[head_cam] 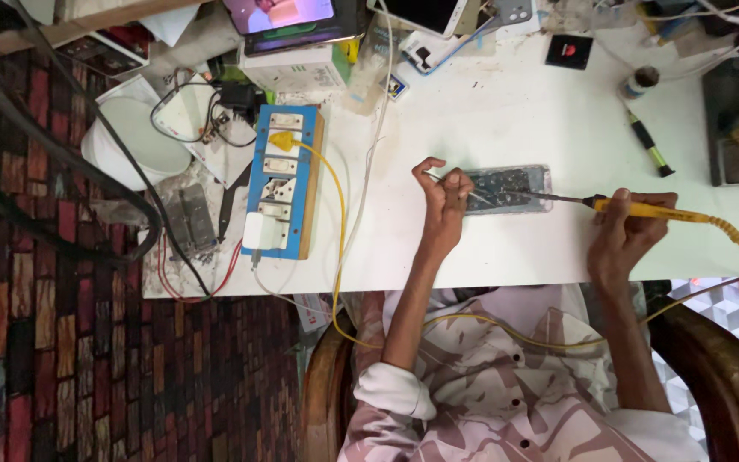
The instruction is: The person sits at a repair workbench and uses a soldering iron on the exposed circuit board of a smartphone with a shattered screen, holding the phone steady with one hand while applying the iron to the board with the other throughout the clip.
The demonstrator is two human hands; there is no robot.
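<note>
My cluttered bench.
I sit in a wooden chair (712,359) at a white table (489,248); brick-patterned floor (53,359) beside me.

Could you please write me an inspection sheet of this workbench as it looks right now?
Surface: white table, stained in places.
Job's things: opened phone lying flat; yellow soldering iron with its tip on the phone; thin wire.
Clutter: blue socket board, white bowl, screwdriver, small boxes and other phones along the far edge.
Grippers: left hand pinches the thin wire at the phone's end; right hand grips the soldering iron.
Cables: yellow cord runs from the socket board across the lap to the iron; black and red leads lie at the left.
Surroundings: patterned brick-like floor, wooden chair.
</note>
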